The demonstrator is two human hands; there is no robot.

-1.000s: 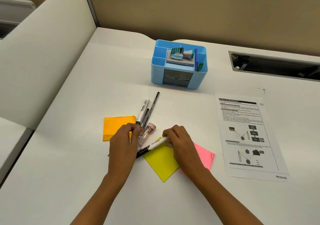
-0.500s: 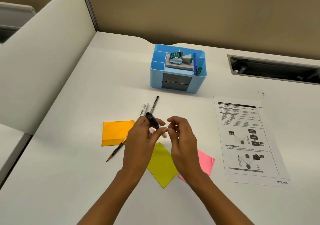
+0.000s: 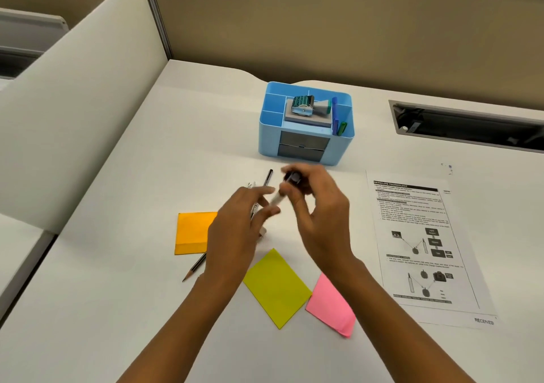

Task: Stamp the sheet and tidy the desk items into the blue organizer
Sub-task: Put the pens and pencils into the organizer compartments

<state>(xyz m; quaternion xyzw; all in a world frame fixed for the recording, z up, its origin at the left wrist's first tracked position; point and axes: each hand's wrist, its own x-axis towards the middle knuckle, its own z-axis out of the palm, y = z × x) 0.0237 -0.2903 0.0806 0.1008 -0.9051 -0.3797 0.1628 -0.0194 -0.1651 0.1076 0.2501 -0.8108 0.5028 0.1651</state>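
Above the desk, my right hand [image 3: 318,214] grips a marker [image 3: 278,197] with a white body and black cap near its cap end. My left hand [image 3: 235,232] hovers just left of it, fingers stretched toward the marker's lower end; motion blur hides whether they touch. The blue organizer [image 3: 338,150] stands behind, holding a stamp [image 3: 303,107] on a grey pad and two pens [image 3: 337,119]. The printed sheet [image 3: 418,241] lies at the right with a stamped mark [image 3: 484,320] at its bottom corner. A black pen [image 3: 268,176] and a pencil [image 3: 194,267] lie on the desk.
Orange [image 3: 194,232], yellow [image 3: 276,287] and pink [image 3: 331,306] sticky notes lie in front of me. Another white marker [image 3: 251,184] and a small pale item [image 3: 263,232] are partly hidden by my left hand. A cable slot [image 3: 471,126] opens at back right; a partition [image 3: 73,88] lines the left.
The marker was lifted off the desk by my left hand and has passed to my right hand, which moved up and toward the organizer. My left hand's fingers have straightened.
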